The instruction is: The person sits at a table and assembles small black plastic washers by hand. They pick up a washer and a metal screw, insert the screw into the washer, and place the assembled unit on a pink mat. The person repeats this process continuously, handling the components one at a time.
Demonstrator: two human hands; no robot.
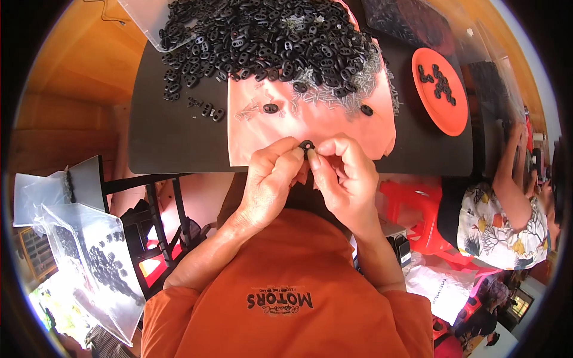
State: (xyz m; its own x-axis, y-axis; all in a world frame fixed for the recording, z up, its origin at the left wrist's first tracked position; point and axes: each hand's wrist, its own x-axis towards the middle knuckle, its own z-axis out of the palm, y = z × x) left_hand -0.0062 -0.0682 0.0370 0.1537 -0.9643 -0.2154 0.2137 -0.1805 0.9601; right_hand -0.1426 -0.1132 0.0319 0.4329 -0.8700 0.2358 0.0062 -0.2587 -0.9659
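Note:
Close to the table's near edge, I pinch a small black cord lock (307, 145) with a round hole between both hands. The thumb and fingers of my left hand (268, 179) grip its left side. My right hand (347, 176) holds the other side, thumb and forefinger closed on it. Beneath lies a pink sheet (256, 140), bearing a large heap of black two-hole cord locks (256, 45). Small clear or silvery pieces (325, 98), perhaps springs, are scattered along the heap's near right side. Single cord locks lie apart at left (271, 108) and right (366, 110).
An orange plate (422, 110) with several black parts stands on the dark table (149, 131) at right. Clear plastic (138, 21) borders the heap at far left. Red stools (412, 206) and a person in a patterned garment (504, 230) are at right; clear bags (89, 256) hang at left.

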